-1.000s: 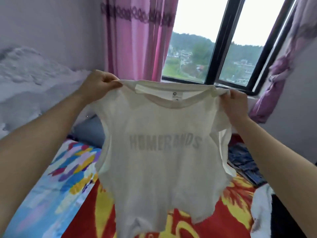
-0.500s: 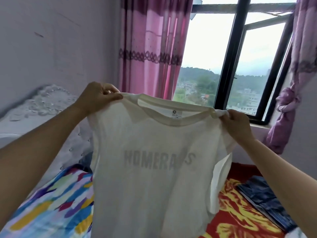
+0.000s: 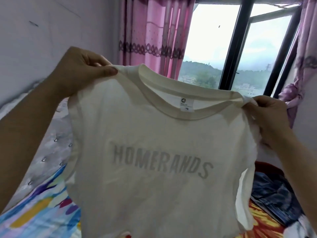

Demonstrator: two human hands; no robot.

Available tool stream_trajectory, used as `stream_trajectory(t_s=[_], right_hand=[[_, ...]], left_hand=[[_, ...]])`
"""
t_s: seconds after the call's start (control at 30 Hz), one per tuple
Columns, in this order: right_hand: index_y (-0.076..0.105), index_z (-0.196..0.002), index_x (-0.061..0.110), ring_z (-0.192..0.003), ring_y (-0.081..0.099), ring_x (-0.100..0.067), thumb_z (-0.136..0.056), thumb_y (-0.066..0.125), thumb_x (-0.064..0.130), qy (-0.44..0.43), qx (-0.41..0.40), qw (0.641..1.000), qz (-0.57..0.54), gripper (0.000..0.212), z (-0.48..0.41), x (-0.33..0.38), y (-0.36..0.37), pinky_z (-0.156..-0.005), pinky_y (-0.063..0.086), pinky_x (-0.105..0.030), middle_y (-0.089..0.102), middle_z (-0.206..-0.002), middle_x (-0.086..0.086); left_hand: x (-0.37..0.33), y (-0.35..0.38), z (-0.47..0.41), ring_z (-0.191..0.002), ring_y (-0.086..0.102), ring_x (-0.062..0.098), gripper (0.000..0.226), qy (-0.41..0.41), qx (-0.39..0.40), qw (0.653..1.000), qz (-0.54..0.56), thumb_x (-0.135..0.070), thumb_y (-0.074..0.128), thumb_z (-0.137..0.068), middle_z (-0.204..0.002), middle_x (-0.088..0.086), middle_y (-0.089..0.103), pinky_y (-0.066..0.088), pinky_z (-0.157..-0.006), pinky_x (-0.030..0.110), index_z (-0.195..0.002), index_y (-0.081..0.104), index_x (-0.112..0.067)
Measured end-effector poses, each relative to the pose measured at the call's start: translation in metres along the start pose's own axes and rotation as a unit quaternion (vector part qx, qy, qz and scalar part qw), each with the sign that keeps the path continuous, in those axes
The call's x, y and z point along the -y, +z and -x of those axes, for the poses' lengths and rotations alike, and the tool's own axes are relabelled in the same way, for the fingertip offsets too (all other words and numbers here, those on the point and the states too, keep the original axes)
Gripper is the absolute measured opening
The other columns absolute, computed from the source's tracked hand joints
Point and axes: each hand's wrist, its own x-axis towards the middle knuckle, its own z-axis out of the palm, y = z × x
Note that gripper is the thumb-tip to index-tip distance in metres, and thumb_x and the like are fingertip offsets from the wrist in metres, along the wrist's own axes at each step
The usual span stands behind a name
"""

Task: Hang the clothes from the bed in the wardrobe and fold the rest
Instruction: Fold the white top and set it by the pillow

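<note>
T-shirt (image 3: 154, 152): white, held up spread across the centre of the frame. The neckline is uppermost and slopes down towards the right. One sleeve hangs at its right side, and the hem runs off the bottom edge.
lettering (image 3: 161, 162): grey "HOMERANDS" across the chest, showing faintly through the cloth.
neck label (image 3: 186, 105): small white tag inside the collar, upper centre.
left hand (image 3: 80, 73): upper left of centre. The thumb and curled fingers pinch the T-shirt's shoulder just beside the collar.
right hand (image 3: 272, 117): right of centre, lower than the other. The fingers are curled and grip the opposite shoulder, with cloth bunched beneath them.
bed (image 3: 34, 215): along the bottom of the frame, behind and below the T-shirt. The sheet is printed blue, yellow and purple at lower left, red and yellow at lower right.
denim garment (image 3: 274, 194): dark blue, lying on the bed at lower right.
headboard (image 3: 42, 152): grey, tufted with shiny studs, at the left edge.
curtain (image 3: 151, 31): pink with a dark patterned band, top centre.
window (image 3: 240, 48): dark-framed, upper right, with green hills beyond.
tied curtain (image 3: 295, 93): purple-pink, knotted, at the right edge.
</note>
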Motion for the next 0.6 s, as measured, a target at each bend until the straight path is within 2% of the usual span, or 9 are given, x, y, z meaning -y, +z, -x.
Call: stream_trajectory(t_s=[0.07, 0.17, 0.27, 0.37, 0.4, 0.47, 0.6], right_hand=[[0.070, -0.057, 0.030, -0.048, 0.052, 0.003, -0.078, 0.072, 0.014, 0.006, -0.018, 1.000, -0.006, 0.026, -0.006, 0.000, 0.003, -0.044, 0.041, -0.012, 0.063, -0.053, 0.013], [0.070, -0.056, 0.030, -0.049, 0.053, 0.003, -0.076, 0.074, 0.018, 0.017, -0.030, 0.999, -0.012, 0.024, -0.014, -0.010, 0.010, -0.044, 0.042, -0.012, 0.064, -0.054, 0.013], [0.066, -0.055, 0.025, -0.047, 0.048, 0.004, -0.076, 0.074, 0.021, 0.038, -0.033, 0.997, 0.061, 0.022, -0.020, -0.042, 0.027, -0.045, 0.038, -0.013, 0.060, -0.049, 0.013], [0.067, -0.066, 0.014, -0.059, 0.050, -0.012, -0.080, 0.070, 0.017, 0.068, -0.003, 0.985, 0.158, 0.015, -0.018, -0.097, 0.049, -0.054, 0.036, -0.025, 0.058, -0.060, 0.002], [0.068, -0.072, 0.008, -0.064, 0.051, -0.017, -0.081, 0.069, 0.017, 0.091, 0.013, 0.977, 0.190, 0.013, -0.015, -0.119, 0.057, -0.057, 0.036, -0.029, 0.059, -0.065, -0.003], [0.066, -0.075, 0.008, -0.070, 0.053, -0.021, -0.082, 0.068, 0.017, 0.159, 0.044, 0.958, 0.236, 0.011, -0.005, -0.165, 0.070, -0.061, 0.037, -0.029, 0.059, -0.071, -0.005], [0.064, -0.072, 0.010, -0.074, 0.054, -0.022, -0.079, 0.068, 0.017, 0.309, 0.065, 0.906, 0.283, 0.011, 0.032, -0.248, 0.088, -0.067, 0.043, -0.033, 0.060, -0.072, -0.007]], left_hand=[[0.003, 0.001, -0.008, -0.047, 0.052, -0.010, 0.012, 0.001, 0.001, 1.000, 0.005, -0.021, 0.073, -0.079, -0.053, -0.024, 0.062, 0.040, -0.047, 0.004, -0.075, 0.066, -0.031], [0.020, 0.010, -0.021, -0.047, 0.053, -0.007, 0.014, -0.007, 0.022, 1.000, -0.006, -0.024, 0.072, -0.079, -0.053, -0.022, 0.063, 0.040, -0.048, 0.003, -0.072, 0.067, -0.035], [0.054, 0.038, -0.031, -0.049, 0.054, -0.005, 0.007, -0.028, 0.070, 0.994, -0.083, -0.029, 0.071, -0.081, -0.050, -0.017, 0.061, 0.037, -0.050, 0.003, -0.074, 0.069, -0.030], [0.106, 0.085, -0.027, -0.066, 0.059, 0.012, 0.020, -0.058, 0.138, 0.973, -0.176, -0.034, 0.067, -0.084, -0.067, -0.003, 0.065, 0.038, -0.063, 0.024, -0.088, 0.075, -0.016], [0.127, 0.105, -0.021, -0.077, 0.062, 0.020, 0.023, -0.067, 0.161, 0.964, -0.200, -0.035, 0.065, -0.086, -0.076, 0.002, 0.068, 0.037, -0.068, 0.027, -0.091, 0.075, -0.015], [0.165, 0.143, -0.005, -0.093, 0.061, 0.027, 0.026, -0.098, 0.206, 0.943, -0.241, -0.040, 0.060, -0.089, -0.093, 0.004, 0.071, 0.041, -0.076, 0.031, -0.095, 0.073, -0.019], [0.239, 0.221, 0.043, -0.100, 0.060, 0.029, 0.023, -0.187, 0.278, 0.916, -0.223, -0.031, 0.058, -0.090, -0.102, 0.008, 0.070, 0.041, -0.078, 0.031, -0.095, 0.073, -0.014]])
